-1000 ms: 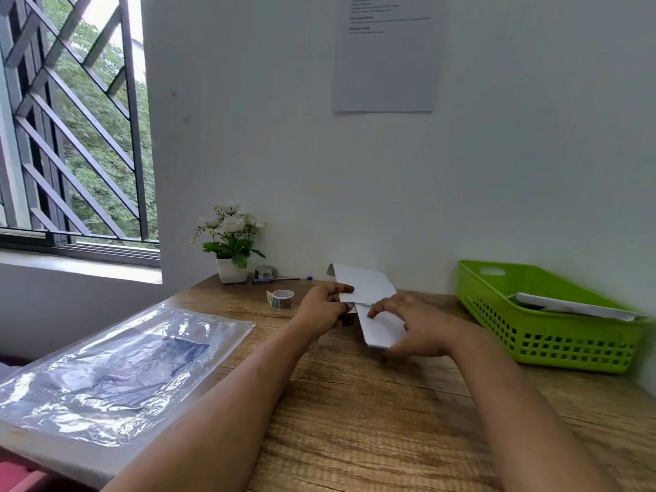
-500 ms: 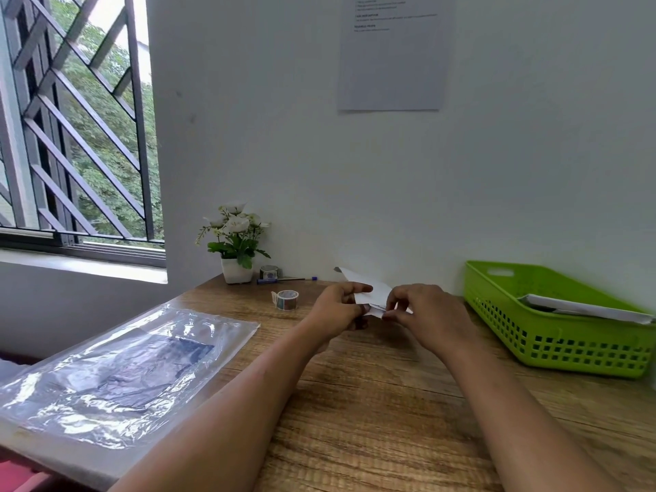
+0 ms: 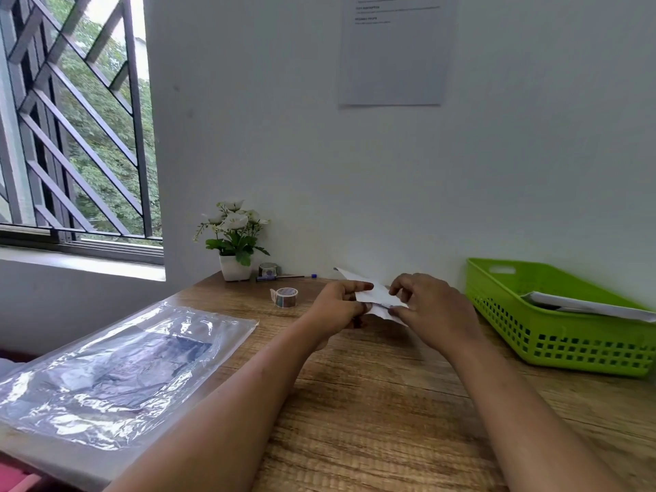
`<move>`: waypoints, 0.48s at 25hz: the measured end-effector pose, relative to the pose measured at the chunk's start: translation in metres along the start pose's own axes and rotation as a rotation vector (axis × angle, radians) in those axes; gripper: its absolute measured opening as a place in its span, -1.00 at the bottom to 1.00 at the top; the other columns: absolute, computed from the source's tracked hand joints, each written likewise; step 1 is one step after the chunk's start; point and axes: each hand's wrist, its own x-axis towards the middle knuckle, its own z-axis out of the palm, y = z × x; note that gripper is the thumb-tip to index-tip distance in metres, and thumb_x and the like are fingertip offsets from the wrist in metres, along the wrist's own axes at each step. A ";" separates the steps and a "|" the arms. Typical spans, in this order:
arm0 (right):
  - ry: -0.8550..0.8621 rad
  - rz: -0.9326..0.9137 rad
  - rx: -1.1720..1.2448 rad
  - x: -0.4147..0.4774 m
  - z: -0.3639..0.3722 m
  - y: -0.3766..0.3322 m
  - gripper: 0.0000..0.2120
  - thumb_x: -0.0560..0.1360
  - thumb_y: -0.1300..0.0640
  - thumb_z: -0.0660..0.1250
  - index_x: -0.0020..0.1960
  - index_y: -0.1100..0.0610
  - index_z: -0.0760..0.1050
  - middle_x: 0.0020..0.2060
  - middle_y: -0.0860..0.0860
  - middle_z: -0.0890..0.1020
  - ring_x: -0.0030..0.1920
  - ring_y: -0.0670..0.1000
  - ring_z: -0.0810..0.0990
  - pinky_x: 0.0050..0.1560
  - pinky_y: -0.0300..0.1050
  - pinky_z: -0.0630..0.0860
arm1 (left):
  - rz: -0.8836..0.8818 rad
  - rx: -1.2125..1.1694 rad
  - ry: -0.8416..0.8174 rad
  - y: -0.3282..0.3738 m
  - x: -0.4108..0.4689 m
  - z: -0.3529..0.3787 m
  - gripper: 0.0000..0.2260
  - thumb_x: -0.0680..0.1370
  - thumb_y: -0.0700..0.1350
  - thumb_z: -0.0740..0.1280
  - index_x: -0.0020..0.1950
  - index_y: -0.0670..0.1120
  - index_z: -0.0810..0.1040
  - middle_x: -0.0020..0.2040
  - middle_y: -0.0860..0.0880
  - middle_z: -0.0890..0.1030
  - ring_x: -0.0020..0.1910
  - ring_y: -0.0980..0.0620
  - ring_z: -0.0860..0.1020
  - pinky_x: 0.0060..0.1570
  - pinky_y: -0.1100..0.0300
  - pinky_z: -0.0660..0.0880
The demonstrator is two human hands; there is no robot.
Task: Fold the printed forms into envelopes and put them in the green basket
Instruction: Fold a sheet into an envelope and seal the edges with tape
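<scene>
Nearest, at the left edge of the wood-grain tabletop [image 3: 372, 403], lies a crinkled clear plastic sleeve w/ dark sheets inside [image 3: 117, 371]. Mid-table, the left hand [image 3: 337, 307] and right hand [image 3: 431, 308] both pinch a white folded paper form [image 3: 372, 294], held just above the wood btwn them. Step looks like mid-fold; next prob. needs edges lined up & creased flat. Paper is small, angular, flaps sticking out. Further right, the green perforated plastic basket [image 3: 568, 353] already holds white papers.
</scene>
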 end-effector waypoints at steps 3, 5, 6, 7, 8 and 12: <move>0.018 -0.011 -0.007 0.000 0.001 0.003 -0.77 0.45 0.03 0.29 0.09 -0.16 0.47 -0.01 -0.19 0.53 -0.04 -0.06 0.54 -0.27 -0.20 0.37 | 0.001 0.037 -0.047 0.004 -0.003 0.004 -0.62 0.55 -0.32 0.29 0.36 -0.14 0.45 -0.05 -0.06 0.60 -0.22 0.11 0.53 -0.23 0.27 0.56; 0.006 -0.031 -0.041 -0.001 0.002 0.003 -0.72 0.44 0.06 0.28 0.13 -0.16 0.45 0.05 -0.18 0.51 0.04 -0.02 0.53 -0.20 -0.15 0.42 | -0.001 0.052 -0.090 0.004 -0.004 0.007 -0.63 0.55 -0.33 0.28 0.35 -0.12 0.46 -0.08 -0.04 0.60 -0.23 0.12 0.53 -0.25 0.30 0.55; -0.008 -0.040 -0.067 -0.001 0.003 0.003 -0.71 0.44 0.07 0.28 0.14 -0.17 0.44 0.07 -0.18 0.51 0.06 -0.02 0.53 -0.20 -0.15 0.41 | 0.001 0.057 -0.116 0.004 -0.005 0.009 -0.63 0.55 -0.33 0.28 0.35 -0.12 0.45 -0.12 -0.02 0.60 -0.24 0.13 0.54 -0.25 0.30 0.54; -0.023 -0.042 -0.087 -0.001 0.003 0.003 -0.71 0.45 0.07 0.28 0.15 -0.17 0.43 0.08 -0.17 0.51 0.06 -0.01 0.53 -0.21 -0.16 0.38 | 0.004 0.063 -0.140 0.002 -0.005 0.010 -0.62 0.55 -0.33 0.28 0.35 -0.13 0.45 -0.14 -0.02 0.60 -0.25 0.13 0.54 -0.24 0.29 0.54; -0.034 -0.039 -0.102 -0.002 0.005 0.004 -0.71 0.46 0.06 0.28 0.16 -0.17 0.43 0.08 -0.17 0.51 0.06 -0.01 0.53 -0.22 -0.16 0.36 | 0.003 0.072 -0.156 0.001 -0.005 0.011 -0.62 0.55 -0.33 0.28 0.36 -0.13 0.45 -0.16 -0.02 0.60 -0.27 0.14 0.54 -0.23 0.28 0.54; -0.035 -0.031 -0.149 -0.001 0.012 0.005 -0.70 0.48 0.02 0.29 0.19 -0.15 0.41 0.09 -0.15 0.54 0.05 -0.01 0.56 -0.19 -0.15 0.40 | -0.023 0.121 -0.166 -0.002 -0.002 0.006 -0.61 0.54 -0.35 0.28 0.36 -0.16 0.44 -0.20 -0.02 0.60 -0.30 0.14 0.54 -0.22 0.26 0.55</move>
